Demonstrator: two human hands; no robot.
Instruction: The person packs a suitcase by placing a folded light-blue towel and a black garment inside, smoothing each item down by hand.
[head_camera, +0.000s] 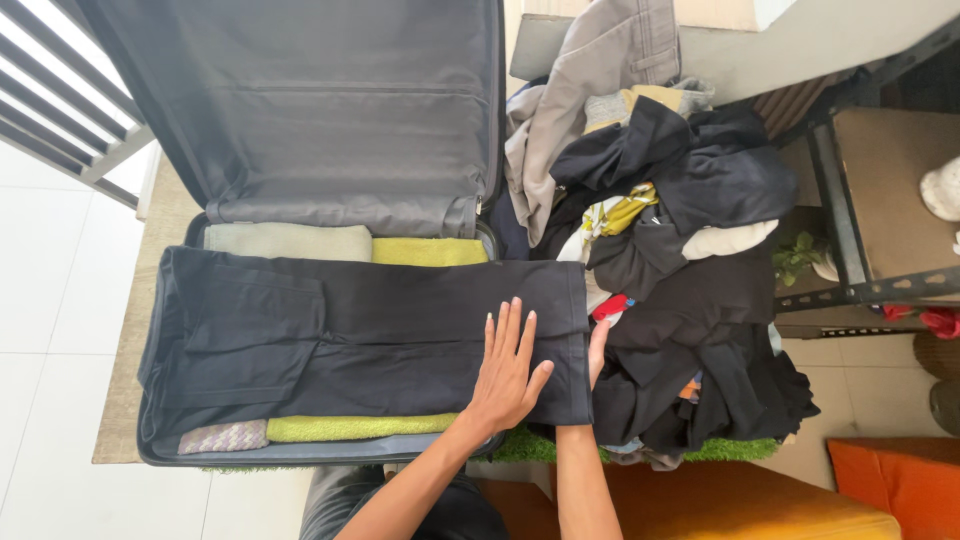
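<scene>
The left hand (507, 368) lies flat, fingers spread, on black trousers (340, 330) laid across the open suitcase (160, 455). The right hand (597, 352) is under their overhanging hem, grip hidden. Beyond, a clothes pile (690, 260).

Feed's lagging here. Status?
Left hand flat on black trousers across open suitcase. Right hand under trouser hem. Clothes pile alongside.

No packages, labels, signs or screens show here: the view holds only clothes, an open suitcase (300, 200) and a metal shelf (850, 200), none bearing a visible tag.
</scene>
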